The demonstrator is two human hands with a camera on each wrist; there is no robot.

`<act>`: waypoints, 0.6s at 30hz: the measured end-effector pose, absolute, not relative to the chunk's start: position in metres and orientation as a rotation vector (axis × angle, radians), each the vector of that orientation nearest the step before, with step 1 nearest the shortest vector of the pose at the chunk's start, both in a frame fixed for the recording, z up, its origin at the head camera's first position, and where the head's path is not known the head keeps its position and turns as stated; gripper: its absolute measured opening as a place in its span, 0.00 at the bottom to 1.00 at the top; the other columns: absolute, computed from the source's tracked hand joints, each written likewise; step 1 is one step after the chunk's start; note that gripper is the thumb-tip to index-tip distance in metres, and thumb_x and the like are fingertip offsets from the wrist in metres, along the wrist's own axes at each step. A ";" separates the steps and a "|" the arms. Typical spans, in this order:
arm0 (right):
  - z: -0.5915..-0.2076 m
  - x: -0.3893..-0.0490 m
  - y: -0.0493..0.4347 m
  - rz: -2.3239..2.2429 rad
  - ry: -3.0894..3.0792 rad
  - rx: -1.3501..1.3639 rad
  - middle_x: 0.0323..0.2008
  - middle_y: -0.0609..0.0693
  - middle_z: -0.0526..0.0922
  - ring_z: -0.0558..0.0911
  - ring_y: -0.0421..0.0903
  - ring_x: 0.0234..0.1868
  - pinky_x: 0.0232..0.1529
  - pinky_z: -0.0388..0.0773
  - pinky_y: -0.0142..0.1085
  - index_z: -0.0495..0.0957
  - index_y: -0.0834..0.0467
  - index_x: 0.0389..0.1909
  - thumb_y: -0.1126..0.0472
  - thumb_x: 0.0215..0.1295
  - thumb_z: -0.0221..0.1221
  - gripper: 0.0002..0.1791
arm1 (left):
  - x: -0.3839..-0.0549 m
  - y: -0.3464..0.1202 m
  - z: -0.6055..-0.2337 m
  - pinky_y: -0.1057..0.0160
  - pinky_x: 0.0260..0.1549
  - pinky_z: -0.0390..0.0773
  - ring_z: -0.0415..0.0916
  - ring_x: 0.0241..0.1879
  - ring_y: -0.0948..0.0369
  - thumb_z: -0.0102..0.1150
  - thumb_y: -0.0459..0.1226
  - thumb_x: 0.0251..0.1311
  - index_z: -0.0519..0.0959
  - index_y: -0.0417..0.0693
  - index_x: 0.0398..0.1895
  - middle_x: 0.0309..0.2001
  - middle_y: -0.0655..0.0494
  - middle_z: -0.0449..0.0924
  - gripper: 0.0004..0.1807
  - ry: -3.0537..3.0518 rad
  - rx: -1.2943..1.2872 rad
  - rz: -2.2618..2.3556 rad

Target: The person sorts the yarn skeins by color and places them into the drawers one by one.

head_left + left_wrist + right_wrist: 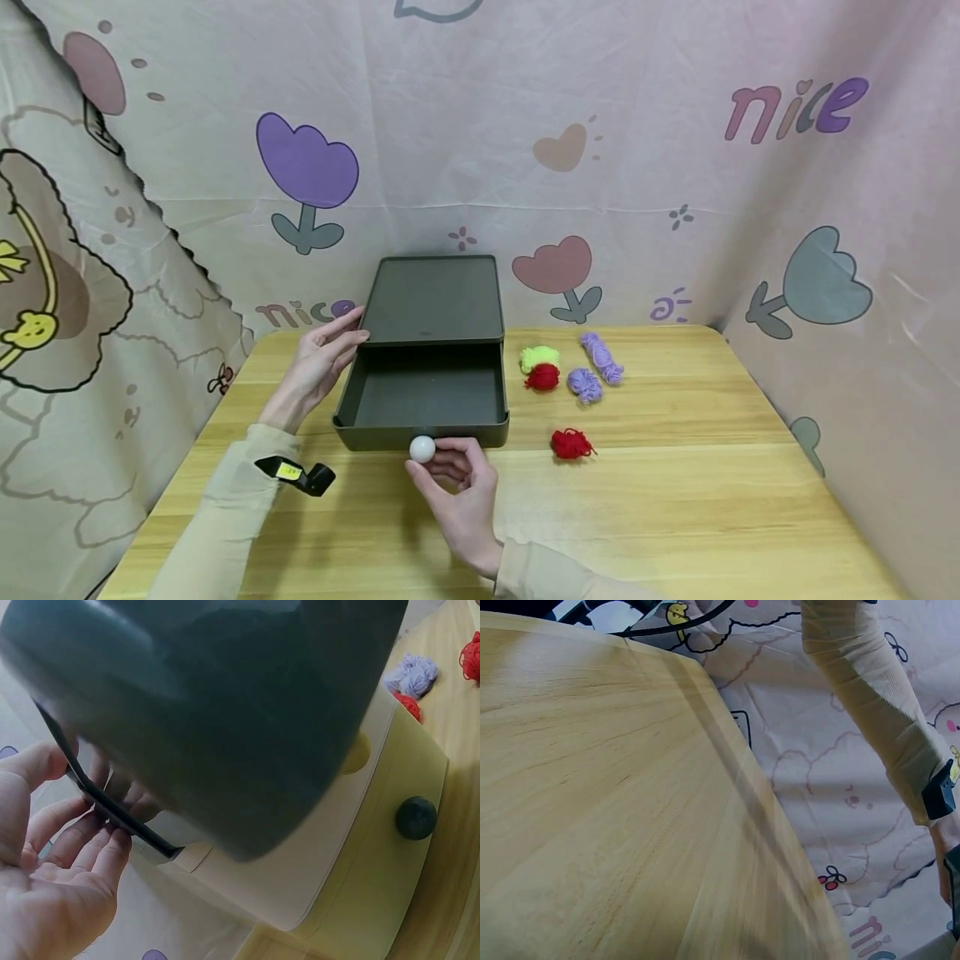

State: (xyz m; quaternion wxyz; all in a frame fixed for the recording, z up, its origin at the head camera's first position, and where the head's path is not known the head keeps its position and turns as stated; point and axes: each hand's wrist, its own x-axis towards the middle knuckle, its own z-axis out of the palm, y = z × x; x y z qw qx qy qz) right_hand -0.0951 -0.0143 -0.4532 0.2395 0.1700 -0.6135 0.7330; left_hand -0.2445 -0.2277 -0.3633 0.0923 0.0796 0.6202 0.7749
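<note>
A dark grey drawer box [441, 302] stands on the table with its top drawer [431, 392] pulled out; its inside is bare. At the drawer's front, my right hand [467, 504] pinches the round white knob [422, 450] between thumb and forefinger. My left hand [318, 367] rests its extended fingertips against the box's left side, near the top edge. In the left wrist view, that hand [64, 877] touches the glossy dark side. Below show a cream drawer front [300, 862] and a yellowish one [367, 877] with a dark knob [416, 818]. The right wrist view leaves the right hand out.
Right of the box lie small yarn bundles: yellow-green [539, 358], red [543, 377], purple [585, 385] and a longer purple one [602, 358]. Another red bundle [572, 444] lies nearer the front. A printed curtain [450, 125] hangs behind the wooden table [675, 500].
</note>
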 end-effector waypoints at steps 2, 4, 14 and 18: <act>-0.452 -0.093 -0.012 2.016 -1.691 0.467 0.33 0.67 0.87 0.86 0.33 0.36 0.36 0.88 0.35 0.75 0.67 0.44 0.73 0.57 0.69 0.16 | -0.244 -0.228 -0.363 0.82 0.51 0.77 0.70 0.62 0.80 0.54 0.30 0.71 0.50 0.38 0.79 0.84 0.52 0.32 0.38 1.831 0.240 2.313; -0.451 -0.092 -0.010 2.019 -1.701 0.476 0.31 0.66 0.87 0.86 0.32 0.35 0.35 0.88 0.34 0.74 0.66 0.44 0.73 0.57 0.69 0.16 | -0.244 -0.229 -0.363 0.82 0.50 0.77 0.71 0.60 0.81 0.54 0.30 0.71 0.50 0.38 0.79 0.84 0.52 0.32 0.38 1.830 0.242 2.318; -0.459 -0.091 0.011 1.848 -1.611 0.743 0.24 0.66 0.82 0.83 0.49 0.22 0.26 0.85 0.32 0.71 0.72 0.43 0.82 0.52 0.66 0.18 | -0.244 -0.229 -0.363 0.82 0.54 0.75 0.39 0.82 0.56 0.53 0.31 0.72 0.50 0.38 0.79 0.84 0.50 0.33 0.37 1.863 0.244 2.302; -0.462 -0.090 0.027 1.845 -1.594 0.789 0.24 0.67 0.81 0.82 0.50 0.19 0.24 0.84 0.32 0.70 0.75 0.43 0.84 0.51 0.64 0.19 | -0.243 -0.227 -0.363 0.82 0.54 0.75 0.45 0.81 0.60 0.54 0.31 0.72 0.51 0.38 0.79 0.83 0.50 0.35 0.37 1.871 0.234 2.301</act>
